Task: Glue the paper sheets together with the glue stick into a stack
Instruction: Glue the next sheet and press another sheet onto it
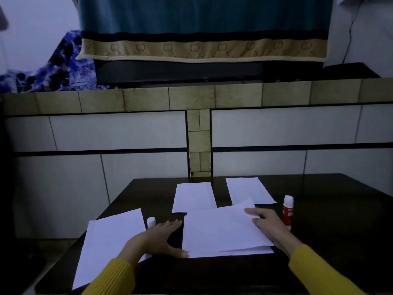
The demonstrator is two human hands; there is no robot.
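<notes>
**Operator:** Head view, as I read it from my remote seat: step in hand is laying a sheet onto the stack. The top sheet lies skewed over the bottom sheet at the middle of the dark surface, their edges out of line.

**Reviewer:** Hands?

**Operator:** Right hand reaches in from the right, fingers spread flat on the top sheet's right edge; grip apart, clamped on nothing. Left hand lies palm down, fingers open, thumb at the stack's near left corner.

**Reviewer:** Glue stick?

**Operator:** Glue stick stands upright just right of the right hand, untouched. Its cap stands by the left fingers. Three loose sheets wait: one left, two behind.

**Reviewer:** Next?

**Operator:** My judgement: square the top sheet to the lower one, then press it flat.
</notes>
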